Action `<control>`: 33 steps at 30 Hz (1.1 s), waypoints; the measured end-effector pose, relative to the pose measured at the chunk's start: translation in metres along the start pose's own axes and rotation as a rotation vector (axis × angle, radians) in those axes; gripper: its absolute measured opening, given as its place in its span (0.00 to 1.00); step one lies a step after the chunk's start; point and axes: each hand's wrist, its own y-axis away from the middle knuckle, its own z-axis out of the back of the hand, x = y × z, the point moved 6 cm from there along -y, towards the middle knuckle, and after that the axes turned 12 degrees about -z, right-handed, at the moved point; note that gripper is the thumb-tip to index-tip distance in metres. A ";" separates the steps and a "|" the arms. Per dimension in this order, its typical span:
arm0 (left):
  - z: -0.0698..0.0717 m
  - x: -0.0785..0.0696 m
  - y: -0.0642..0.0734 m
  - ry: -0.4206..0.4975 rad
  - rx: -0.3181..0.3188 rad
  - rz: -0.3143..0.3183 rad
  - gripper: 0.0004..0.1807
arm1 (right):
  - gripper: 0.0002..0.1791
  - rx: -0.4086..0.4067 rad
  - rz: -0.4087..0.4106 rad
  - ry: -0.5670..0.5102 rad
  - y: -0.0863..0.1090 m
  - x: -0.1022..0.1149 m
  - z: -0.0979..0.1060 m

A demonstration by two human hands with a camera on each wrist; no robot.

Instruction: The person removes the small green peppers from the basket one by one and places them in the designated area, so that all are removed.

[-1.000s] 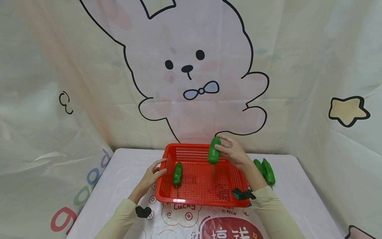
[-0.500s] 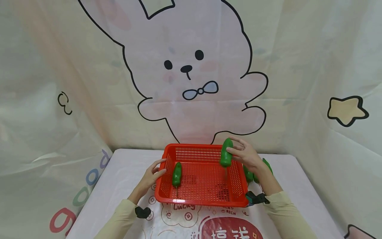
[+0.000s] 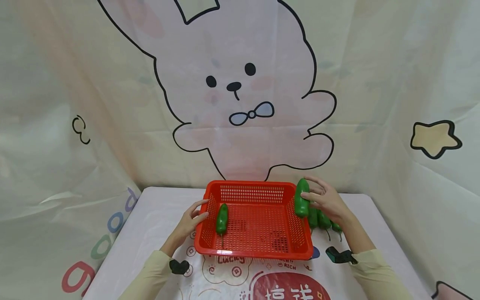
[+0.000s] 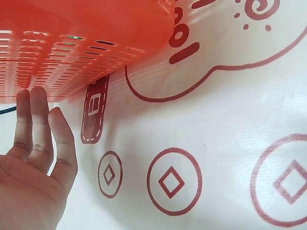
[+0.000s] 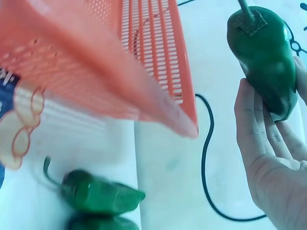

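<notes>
My right hand (image 3: 327, 201) holds a green pepper (image 3: 301, 199) between thumb and fingers, raised over the right rim of the red basket (image 3: 258, 253). Seen from the right wrist, this pepper (image 5: 268, 57) hangs stem end toward the camera, beside the basket's outer wall. At the basket's left rim rests my left hand (image 3: 189, 221); the left wrist view has its fairly straight fingers (image 4: 41, 129) up against the slotted wall. Inside the basket, on its left side, lies another green pepper (image 3: 222, 219).
Several more green peppers (image 3: 323, 219) lie on the white table (image 3: 375, 246) just right of the basket, partly hidden by the right hand. A dark cord (image 5: 205, 158) runs across the surface there. Behind the table hangs a printed cloth (image 3: 240, 150).
My right hand has carried its pepper rightward, from above the inside of the basket to over its right rim. The left hand and the pepper in the basket have stayed put.
</notes>
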 end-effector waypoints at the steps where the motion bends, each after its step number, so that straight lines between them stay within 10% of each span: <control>1: 0.000 0.000 0.000 0.000 0.002 0.001 0.29 | 0.36 -0.003 0.007 0.012 0.002 -0.001 0.003; 33: -0.001 0.002 0.000 -0.001 -0.011 0.007 0.29 | 0.36 -0.195 0.005 0.164 0.048 -0.051 0.078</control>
